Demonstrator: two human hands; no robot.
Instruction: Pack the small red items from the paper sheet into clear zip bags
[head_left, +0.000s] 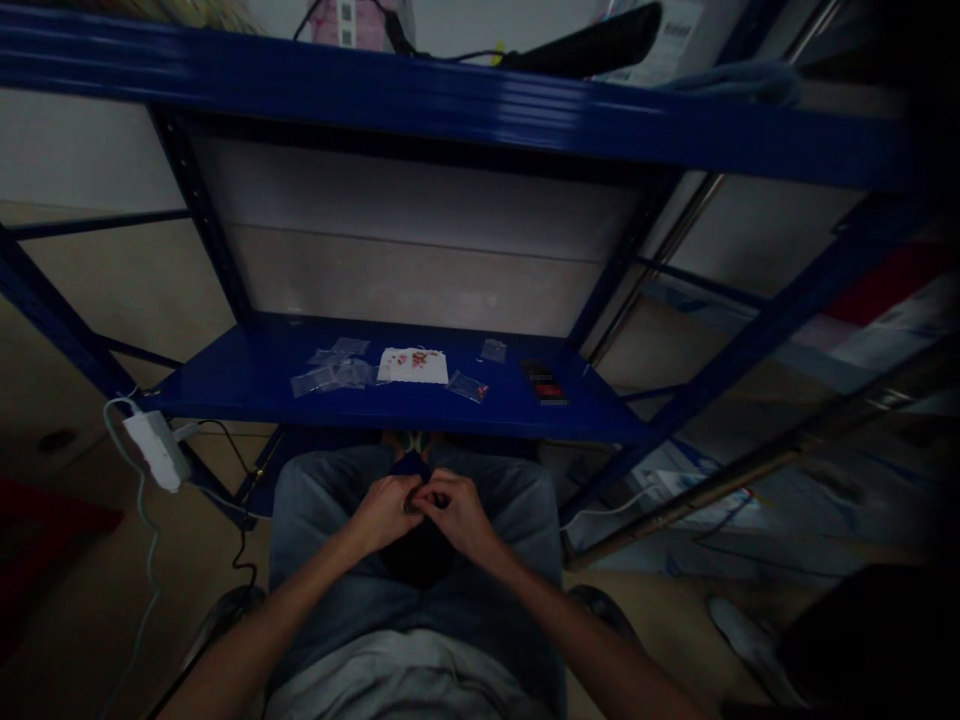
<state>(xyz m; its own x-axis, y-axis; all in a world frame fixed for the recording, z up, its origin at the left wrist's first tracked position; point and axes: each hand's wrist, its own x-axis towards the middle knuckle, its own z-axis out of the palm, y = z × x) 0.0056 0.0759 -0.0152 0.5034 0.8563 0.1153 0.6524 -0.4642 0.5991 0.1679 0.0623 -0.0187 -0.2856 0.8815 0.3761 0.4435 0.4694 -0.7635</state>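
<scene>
My left hand [388, 512] and my right hand [454, 508] meet above my lap, between my knees. Both have their fingers closed in a pinch, tips close together. Whatever they hold is too small and dark to make out. Beyond them, on the blue shelf [247, 390], lies a white sheet [390, 372] with small red and pink pieces [420, 359] on it. Several clear plastic bags [337, 372] are heaped to its left. To its right sit a clear bag with small reddish bits [468, 387] and another small clear bag [493, 350].
A dark flat case with a red part [551, 392] lies at the shelf's right. The upper blue shelf beam [450, 100] crosses overhead, bearing a black cylindrical object [592, 42]. At left hangs a white power strip [156, 450] with cables. A shoe [750, 640] shows at lower right.
</scene>
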